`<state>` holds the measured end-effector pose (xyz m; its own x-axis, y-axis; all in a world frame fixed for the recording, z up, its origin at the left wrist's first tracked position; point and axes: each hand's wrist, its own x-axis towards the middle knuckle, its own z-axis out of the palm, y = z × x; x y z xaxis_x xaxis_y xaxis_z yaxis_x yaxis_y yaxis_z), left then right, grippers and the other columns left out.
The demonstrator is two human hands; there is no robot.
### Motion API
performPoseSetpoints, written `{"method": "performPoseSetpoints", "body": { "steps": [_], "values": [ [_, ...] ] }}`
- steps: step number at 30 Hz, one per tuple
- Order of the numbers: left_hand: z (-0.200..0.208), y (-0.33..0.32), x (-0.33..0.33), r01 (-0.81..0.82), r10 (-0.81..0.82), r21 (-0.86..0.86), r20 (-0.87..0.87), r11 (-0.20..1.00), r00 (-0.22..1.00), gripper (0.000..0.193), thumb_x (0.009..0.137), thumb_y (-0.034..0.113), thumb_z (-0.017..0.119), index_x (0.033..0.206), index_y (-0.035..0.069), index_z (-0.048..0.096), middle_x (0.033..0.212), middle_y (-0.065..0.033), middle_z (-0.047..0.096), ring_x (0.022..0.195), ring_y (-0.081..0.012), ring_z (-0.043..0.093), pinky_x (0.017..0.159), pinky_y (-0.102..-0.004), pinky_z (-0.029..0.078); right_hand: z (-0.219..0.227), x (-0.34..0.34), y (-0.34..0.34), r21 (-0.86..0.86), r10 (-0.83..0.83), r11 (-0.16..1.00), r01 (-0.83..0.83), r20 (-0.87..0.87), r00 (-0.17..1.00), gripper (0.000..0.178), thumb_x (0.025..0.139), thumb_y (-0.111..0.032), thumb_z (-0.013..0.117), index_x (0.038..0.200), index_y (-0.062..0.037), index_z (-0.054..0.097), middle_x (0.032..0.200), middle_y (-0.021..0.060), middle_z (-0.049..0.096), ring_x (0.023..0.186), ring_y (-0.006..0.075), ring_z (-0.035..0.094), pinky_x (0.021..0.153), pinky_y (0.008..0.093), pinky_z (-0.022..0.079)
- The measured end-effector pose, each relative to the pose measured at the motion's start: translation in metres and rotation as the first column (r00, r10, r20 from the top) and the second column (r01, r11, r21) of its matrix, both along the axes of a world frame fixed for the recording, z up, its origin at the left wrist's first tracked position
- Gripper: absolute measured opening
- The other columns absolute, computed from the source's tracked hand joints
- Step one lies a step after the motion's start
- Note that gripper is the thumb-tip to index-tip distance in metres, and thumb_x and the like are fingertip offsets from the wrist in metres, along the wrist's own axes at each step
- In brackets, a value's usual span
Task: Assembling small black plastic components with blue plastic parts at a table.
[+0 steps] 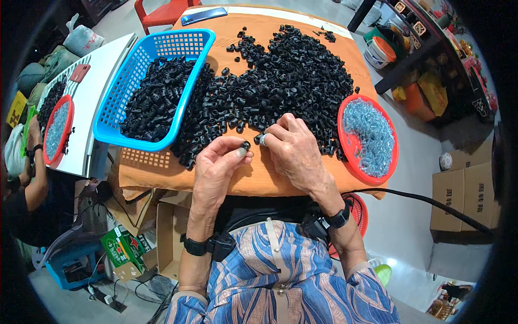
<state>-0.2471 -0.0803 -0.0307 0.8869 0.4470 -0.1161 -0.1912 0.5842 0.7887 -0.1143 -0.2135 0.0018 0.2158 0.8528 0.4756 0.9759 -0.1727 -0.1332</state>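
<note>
You are pinching a small black plastic fitting (245,145) in your left hand (218,164), and it is looking matt, like the heap of black plastic pieces (280,81) lying before you. The bench (259,178) is wearing a smooth orange cloth cover. The blue basket (116,110) is showing glossy moulded plastic with a perforated wall. The red dish (350,146) is shining as smooth plastic, and the clear bits (369,137) filling it are glinting like glassy plastic. The cardboard boxes (458,200) are looking dull and papery.
</note>
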Motion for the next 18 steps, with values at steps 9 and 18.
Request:
{"method": "performPoseSetpoints", "body": {
  "steps": [9, 18],
  "values": [
    [0.002, -0.001, 0.001, 0.014, -0.014, 0.016, 0.004, 1.0, 1.0, 0.016, 0.086, 0.001, 0.061, 0.101, -0.002, 0.061, 0.094, -0.0102, 0.066, 0.085, -0.017, 0.065, 0.079, -0.0282, 0.055, 0.005, 0.0, -0.003, 0.153, 0.065, 0.988, -0.028, -0.244, 0.968, 0.013, 0.068, -0.002, 0.067, 0.079, -0.0023, 0.06, 0.084, 0.0095, 0.059, 0.084, 0.0268, 0.055, 0.073, 0.0376, 0.046],
    [0.011, -0.011, 0.009, 0.115, -0.104, -0.046, 0.198, 0.992, 0.975, 0.017, 0.087, 0.001, 0.059, 0.103, -0.003, 0.059, 0.1, -0.0127, 0.065, 0.091, -0.0184, 0.065, 0.086, -0.0322, 0.055, 0.015, -0.028, -0.018, 0.279, 0.216, 0.906, 0.317, -0.951, 0.219, 0.012, 0.083, -0.001, 0.067, 0.095, 0.001, 0.066, 0.089, 0.0032, 0.068, 0.08, 0.0067, 0.063, 0.071, 0.021, 0.051]
  ]
}}
